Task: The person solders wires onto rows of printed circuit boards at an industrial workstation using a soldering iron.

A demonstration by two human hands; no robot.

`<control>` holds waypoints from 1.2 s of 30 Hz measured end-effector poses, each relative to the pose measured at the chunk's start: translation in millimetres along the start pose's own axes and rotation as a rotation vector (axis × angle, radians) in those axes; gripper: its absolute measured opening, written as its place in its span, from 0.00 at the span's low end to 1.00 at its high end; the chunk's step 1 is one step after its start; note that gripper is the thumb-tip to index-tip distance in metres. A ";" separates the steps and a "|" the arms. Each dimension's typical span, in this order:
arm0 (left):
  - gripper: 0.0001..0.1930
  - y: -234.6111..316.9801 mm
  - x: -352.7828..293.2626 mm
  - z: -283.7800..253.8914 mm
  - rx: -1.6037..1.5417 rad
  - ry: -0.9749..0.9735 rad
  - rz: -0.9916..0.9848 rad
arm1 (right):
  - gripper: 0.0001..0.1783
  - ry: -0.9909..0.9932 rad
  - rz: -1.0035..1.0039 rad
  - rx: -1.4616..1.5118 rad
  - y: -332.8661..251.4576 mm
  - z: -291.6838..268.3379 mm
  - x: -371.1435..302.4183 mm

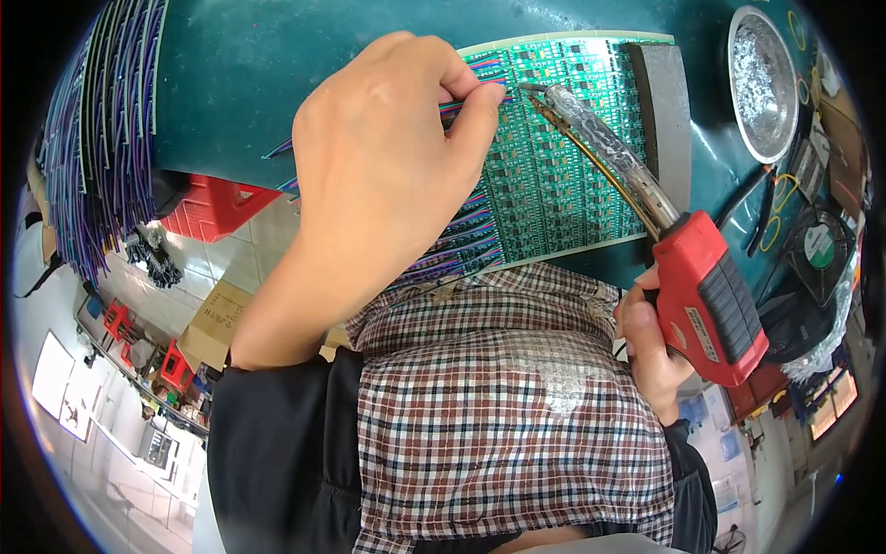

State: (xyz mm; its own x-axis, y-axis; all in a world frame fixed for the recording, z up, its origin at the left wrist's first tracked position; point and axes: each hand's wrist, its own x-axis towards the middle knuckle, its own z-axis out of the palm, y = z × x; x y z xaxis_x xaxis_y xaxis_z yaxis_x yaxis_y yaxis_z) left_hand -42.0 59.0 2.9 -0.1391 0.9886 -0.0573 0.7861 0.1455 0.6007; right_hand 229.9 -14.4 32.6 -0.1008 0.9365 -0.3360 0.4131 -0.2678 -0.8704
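Observation:
A panel of small green circuit boards (572, 198) lies on a green mat (249, 83), with rows of thin coloured wires (471, 231) along its left edge. My left hand (388, 152) is over that edge, thumb and forefinger pinched on wires whose ends meet the boards. In my right hand (649, 355) is a red and black soldering gun (715, 300). Its tip points left and is close to my left fingertips; I cannot tell whether it touches a board. The thin brass-coloured tube under its barrel also ends there. My left palm hides some wires.
A dark grey bar (666, 120) rests on the panel's right end. Beyond it are a metal bowl (764, 88) of silvery bits, black-handled pliers (761, 208) and a small fan (819, 247). Bundled wires (106, 138) hang at far left, near a red plastic stool (210, 210).

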 end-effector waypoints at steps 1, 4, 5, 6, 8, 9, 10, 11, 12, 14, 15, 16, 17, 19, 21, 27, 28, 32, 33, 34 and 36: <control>0.11 0.7 0.3 -0.5 -0.010 -0.003 -0.018 | 0.17 -0.008 0.007 -0.002 -1.7 -0.1 0.4; 0.11 1.0 0.7 0.5 -0.019 0.000 -0.029 | 0.14 -0.033 0.005 0.012 -3.3 -1.1 3.0; 0.11 0.4 0.4 1.0 -0.020 0.009 -0.025 | 0.12 -0.053 -0.007 0.027 -3.5 -1.1 4.5; 0.11 0.0 0.3 1.3 -0.020 0.009 -0.026 | 0.12 -0.053 -0.006 0.026 -4.3 -1.1 6.1; 0.12 -0.8 0.1 2.0 -0.014 0.026 -0.006 | 0.08 -0.113 -0.011 0.057 -5.8 -0.9 8.9; 0.12 -1.2 0.2 2.3 -0.014 0.025 -0.007 | 0.08 -0.113 -0.010 0.057 -6.1 -0.5 9.8; 0.11 -1.6 0.2 2.6 -0.012 0.026 0.002 | 0.08 -0.121 -0.007 0.053 -6.4 0.1 10.5; 0.11 -1.6 0.3 2.4 -0.009 0.029 0.011 | 0.07 -0.129 -0.005 0.048 -7.0 0.4 10.8; 0.11 -1.5 0.2 2.4 -0.009 0.028 0.010 | 0.07 -0.130 -0.005 0.048 -7.2 0.7 10.6; 0.11 -1.5 0.1 2.5 -0.014 0.028 0.002 | 0.08 -0.120 0.024 0.051 -7.1 1.1 10.2; 0.11 -1.6 0.0 2.6 -0.014 0.028 0.002 | 0.08 -0.120 0.024 0.051 -6.4 0.2 10.4; 0.11 -1.7 0.0 2.8 -0.011 0.029 0.001 | 0.08 -0.136 0.006 0.036 -5.3 -1.7 10.9; 0.11 -1.7 0.1 2.9 -0.008 0.030 0.001 | 0.08 -0.152 -0.013 0.020 -4.6 -2.6 11.0; 0.11 -1.8 0.5 3.1 0.001 0.033 0.008 | 0.09 -0.120 -0.040 0.023 -3.8 -2.0 10.0; 0.11 -2.1 0.4 3.4 0.011 0.036 0.014 | 0.09 -0.089 -0.067 0.027 -3.9 -1.0 8.1; 0.11 -1.2 0.5 4.4 0.010 0.050 0.023 | 0.11 -0.059 0.026 0.027 -3.5 -0.7 2.1; 0.10 -1.0 0.5 4.4 0.006 0.047 0.023 | 0.11 -0.068 0.003 0.030 -1.9 -1.4 2.9; 0.11 -1.3 0.0 4.8 0.003 0.055 0.033 | 0.10 -0.115 -0.004 0.064 -4.6 -1.1 6.7; 0.11 -1.1 -0.3 5.0 0.004 0.055 0.033 | 0.10 -0.116 -0.003 0.064 -5.0 -0.5 7.6; 0.10 -0.8 -0.7 5.1 0.013 0.061 0.039 | 0.10 -0.111 -0.020 0.051 -5.3 0.3 8.4; 0.10 0.3 -1.4 5.0 0.020 0.069 0.046 | 0.09 -0.104 -0.037 0.036 -5.5 0.4 7.9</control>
State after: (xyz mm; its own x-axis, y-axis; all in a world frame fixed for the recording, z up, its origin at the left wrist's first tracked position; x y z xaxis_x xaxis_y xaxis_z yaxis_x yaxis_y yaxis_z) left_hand -38.5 57.9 -0.9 -0.1427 0.9894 0.0254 0.8047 0.1010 0.5850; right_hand 226.4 -5.6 34.6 -0.2095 0.9176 -0.3377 0.3752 -0.2435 -0.8944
